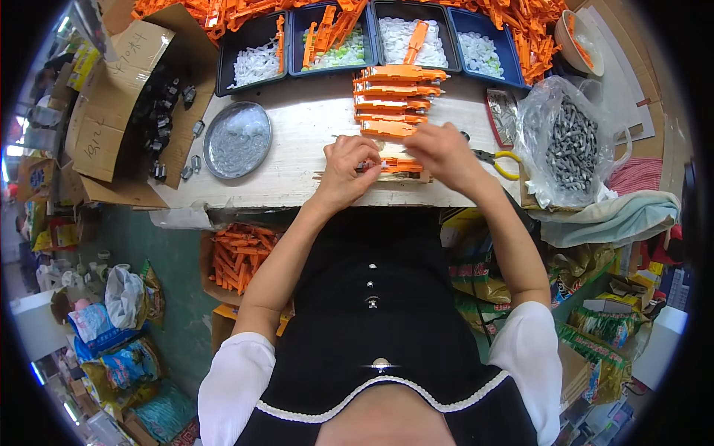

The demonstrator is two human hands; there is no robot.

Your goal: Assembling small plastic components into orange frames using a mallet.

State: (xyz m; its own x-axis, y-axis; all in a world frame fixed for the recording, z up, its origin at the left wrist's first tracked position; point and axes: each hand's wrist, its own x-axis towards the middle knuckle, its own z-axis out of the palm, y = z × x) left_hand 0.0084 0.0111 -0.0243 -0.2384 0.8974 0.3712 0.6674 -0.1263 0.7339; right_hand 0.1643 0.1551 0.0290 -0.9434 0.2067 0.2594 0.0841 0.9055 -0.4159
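On the white tabletop, an orange plastic part [405, 166] lies on a light wooden block between my hands. My left hand [344, 169] is closed at its left end, thumb and fingers pinching a small dark grey piece [363, 166] against it. Over the right end hovers my right hand [448, 154], its fingers bent and pressed together; what they hold, if anything, is hidden. Just beyond, several similar orange plastic parts [394, 102] lie side by side in a stack-like row.
Bins of white and green small pieces [481, 56] line the back. A round grey dish [238, 139] and a carton of black pieces [115, 111] stand left. Yellow-handled pliers [507, 165] and a clear bag of grey metal pieces [571, 141] lie right.
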